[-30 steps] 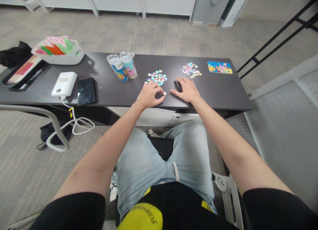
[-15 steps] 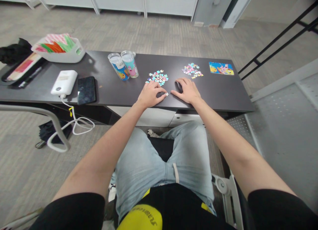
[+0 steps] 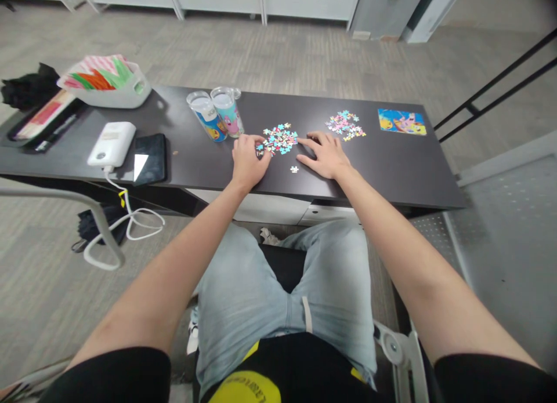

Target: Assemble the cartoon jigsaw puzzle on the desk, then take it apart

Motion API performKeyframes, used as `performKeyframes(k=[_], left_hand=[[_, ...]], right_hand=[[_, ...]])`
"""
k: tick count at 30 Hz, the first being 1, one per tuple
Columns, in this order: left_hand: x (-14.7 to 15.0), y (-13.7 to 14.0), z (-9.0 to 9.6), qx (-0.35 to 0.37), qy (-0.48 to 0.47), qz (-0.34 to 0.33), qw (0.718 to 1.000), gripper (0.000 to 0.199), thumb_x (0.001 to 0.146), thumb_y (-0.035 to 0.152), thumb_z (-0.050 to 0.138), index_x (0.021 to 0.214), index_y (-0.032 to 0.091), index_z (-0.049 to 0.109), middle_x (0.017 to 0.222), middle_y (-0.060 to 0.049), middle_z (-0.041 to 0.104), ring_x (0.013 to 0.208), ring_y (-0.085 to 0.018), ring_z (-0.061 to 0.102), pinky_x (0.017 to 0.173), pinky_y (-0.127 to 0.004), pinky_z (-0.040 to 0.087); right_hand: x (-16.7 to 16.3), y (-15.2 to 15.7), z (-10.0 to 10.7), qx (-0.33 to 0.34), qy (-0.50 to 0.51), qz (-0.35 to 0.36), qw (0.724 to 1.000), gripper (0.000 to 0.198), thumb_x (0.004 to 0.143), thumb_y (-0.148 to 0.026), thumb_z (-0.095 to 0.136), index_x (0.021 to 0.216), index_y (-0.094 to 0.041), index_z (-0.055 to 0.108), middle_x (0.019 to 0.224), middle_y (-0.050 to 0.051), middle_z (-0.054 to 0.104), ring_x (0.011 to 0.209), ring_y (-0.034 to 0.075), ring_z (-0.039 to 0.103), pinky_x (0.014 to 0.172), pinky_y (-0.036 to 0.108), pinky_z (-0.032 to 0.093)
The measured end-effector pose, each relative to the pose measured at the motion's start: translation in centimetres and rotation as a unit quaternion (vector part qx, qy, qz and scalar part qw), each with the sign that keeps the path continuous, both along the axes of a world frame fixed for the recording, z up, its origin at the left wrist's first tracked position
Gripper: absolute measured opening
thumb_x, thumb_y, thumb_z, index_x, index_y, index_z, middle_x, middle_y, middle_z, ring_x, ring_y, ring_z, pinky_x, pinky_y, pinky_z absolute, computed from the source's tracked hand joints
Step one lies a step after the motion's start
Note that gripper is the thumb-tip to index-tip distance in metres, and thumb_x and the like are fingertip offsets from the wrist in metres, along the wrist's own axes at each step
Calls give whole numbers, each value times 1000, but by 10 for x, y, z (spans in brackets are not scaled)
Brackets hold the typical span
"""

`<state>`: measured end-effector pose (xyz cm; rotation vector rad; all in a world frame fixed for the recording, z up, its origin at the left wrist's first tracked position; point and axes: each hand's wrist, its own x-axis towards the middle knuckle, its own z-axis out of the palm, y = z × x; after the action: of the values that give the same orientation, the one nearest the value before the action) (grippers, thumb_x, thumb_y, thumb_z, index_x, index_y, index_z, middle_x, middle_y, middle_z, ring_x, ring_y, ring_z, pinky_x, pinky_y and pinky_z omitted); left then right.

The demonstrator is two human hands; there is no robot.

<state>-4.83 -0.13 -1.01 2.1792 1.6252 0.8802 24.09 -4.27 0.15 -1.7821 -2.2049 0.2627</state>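
Dark matte worktop (image 3: pixel 383 171), grey carpet beyond. Left hand (image 3: pixel 247 158) lies curled, fingertips at the near edge of the loose heap of pastel jigsaw pieces (image 3: pixel 279 140); whether it pinches a piece, cannot tell. Right hand (image 3: pixel 324 155) rests flat and open, holding nothing, just beside the heap. Single white jigsaw piece (image 3: pixel 295 169) sits free between the hands. Step judged: picking the next piece; next move needs a fine pinch. A second ago the left hand was at that single piece; now it is up at the heap.
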Motion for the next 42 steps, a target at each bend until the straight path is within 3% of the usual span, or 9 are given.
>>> performKeyframes(k=[3, 7, 13, 18, 22, 29, 33, 36, 42], left_hand=[[-20, 9, -3, -4, -12, -20, 1000, 24, 107, 17, 75, 128, 25, 82, 137, -15, 79, 135, -36, 75, 136, -59, 56], [-32, 8, -6, 22, -1, -60, 998, 28, 109, 23, 80, 135, 26, 89, 136, -14, 77, 135, -35, 72, 133, -57, 58], [-24, -4, -4, 71, 93, -104, 988, 27, 114, 31, 81, 138, 26, 93, 147, -17, 80, 137, -39, 70, 119, -60, 57], [-22, -12, 2, 73, 96, -137, 983, 14, 115, 34, 83, 122, 28, 93, 141, -14, 83, 136, -39, 71, 118, -61, 53], [-22, -14, 5, 50, 80, -160, 983, 14, 112, 39, 90, 118, 26, 90, 136, -13, 83, 135, -38, 72, 118, -61, 51], [-20, -17, 9, 31, 87, -165, 982, 12, 101, 23, 87, 113, 26, 85, 136, -12, 81, 134, -38, 70, 119, -61, 48], [-20, -14, 6, 28, 72, -143, 987, 12, 106, 21, 82, 114, 28, 87, 134, -11, 81, 136, -38, 71, 122, -61, 48], [-22, -7, 2, 31, 33, -77, 996, 25, 108, 14, 75, 124, 29, 87, 134, -11, 83, 136, -37, 73, 123, -60, 50], [-27, 4, -4, 5, -71, 59, 996, 27, 105, 9, 70, 121, 28, 79, 127, -7, 82, 112, -27, 76, 118, -51, 59]], right_hand=[[4, 3, -5, 7, 16, 3, 1000, 71, 123, -64, 66, 184, -31, 78, 195, 18, 65, 180, 52, 56, 151, 77, 42], [7, 4, -8, 11, 25, -1, 1000, 70, 120, -61, 69, 179, -25, 79, 191, 22, 68, 179, 52, 57, 152, 77, 44], [4, 3, -6, 14, 31, -10, 999, 80, 116, -60, 71, 185, -18, 72, 189, 24, 68, 180, 55, 57, 151, 78, 44], [4, 2, -5, 15, 26, -16, 999, 81, 115, -60, 71, 184, -19, 72, 189, 24, 68, 178, 55, 58, 150, 80, 46], [4, 2, -5, 12, 25, -19, 999, 82, 114, -62, 69, 184, -18, 73, 189, 25, 68, 179, 56, 57, 151, 80, 45], [5, 2, -7, 20, 33, -17, 999, 82, 112, -63, 70, 181, -18, 74, 186, 24, 71, 175, 57, 59, 151, 81, 45], [7, 3, -9, 21, 38, -15, 999, 83, 112, -65, 69, 181, -19, 74, 186, 24, 71, 176, 58, 58, 150, 82, 45], [7, 3, -10, 23, 40, -15, 999, 82, 112, -66, 69, 180, -19, 74, 186, 25, 71, 176, 58, 58, 150, 82, 45], [6, 2, -9, 19, 37, -21, 999, 83, 111, -65, 67, 179, -18, 76, 186, 24, 71, 175, 58, 59, 150, 81, 45]])
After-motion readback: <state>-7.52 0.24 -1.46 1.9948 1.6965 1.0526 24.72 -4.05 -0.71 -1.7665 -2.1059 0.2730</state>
